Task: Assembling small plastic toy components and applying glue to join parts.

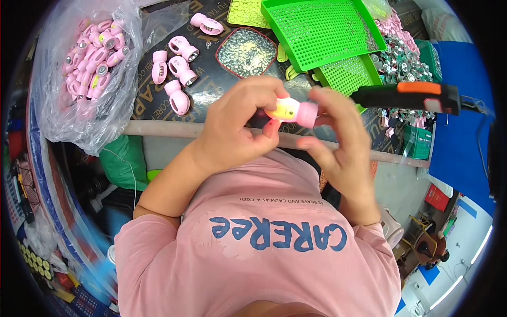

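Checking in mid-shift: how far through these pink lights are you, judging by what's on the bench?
Four pink lights lie loose on the dark bench, and a fifth farther back. In hand: the left hand and right hand hold one pink-and-yellow light. The clear bag is full of similar pieces; which pile is finished, I cannot tell.

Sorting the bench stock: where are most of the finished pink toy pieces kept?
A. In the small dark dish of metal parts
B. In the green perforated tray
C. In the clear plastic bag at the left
C: the clear plastic bag at the left is heaped with pink pieces.
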The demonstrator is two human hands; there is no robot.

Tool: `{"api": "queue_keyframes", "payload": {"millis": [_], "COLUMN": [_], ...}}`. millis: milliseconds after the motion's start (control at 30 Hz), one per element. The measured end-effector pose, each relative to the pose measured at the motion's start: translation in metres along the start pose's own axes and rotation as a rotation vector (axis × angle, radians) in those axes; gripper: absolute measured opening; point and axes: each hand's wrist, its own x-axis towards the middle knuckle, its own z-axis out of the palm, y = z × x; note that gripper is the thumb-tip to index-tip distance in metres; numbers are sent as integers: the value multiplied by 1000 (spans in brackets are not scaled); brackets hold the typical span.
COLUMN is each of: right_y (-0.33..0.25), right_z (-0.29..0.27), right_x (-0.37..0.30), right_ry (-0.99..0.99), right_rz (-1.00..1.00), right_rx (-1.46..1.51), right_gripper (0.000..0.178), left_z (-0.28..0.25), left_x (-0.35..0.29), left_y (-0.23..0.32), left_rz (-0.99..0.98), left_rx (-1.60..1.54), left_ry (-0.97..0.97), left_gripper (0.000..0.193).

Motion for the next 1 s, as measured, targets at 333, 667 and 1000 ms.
{"api": "queue_keyframes", "payload": {"millis": [333, 667, 1000], "right_y": [19, 26, 22], "right_z": [36, 63, 79], "right_x": [5, 8, -10], "right_ry": [140, -46, -290], "right_rz": [-269, 121, 119], "right_rx": [-57, 403, 451], "right_gripper": [34, 64, 33], "left_z": [-14, -30, -309], "left_x": [-6, -15, 28], "left_y": [3, 4, -40], "left_rz": [80, -201, -450], "left_rx": [114, 172, 1355], "left_ry": [-59, 19, 407], "left_gripper": [46, 49, 47]}}
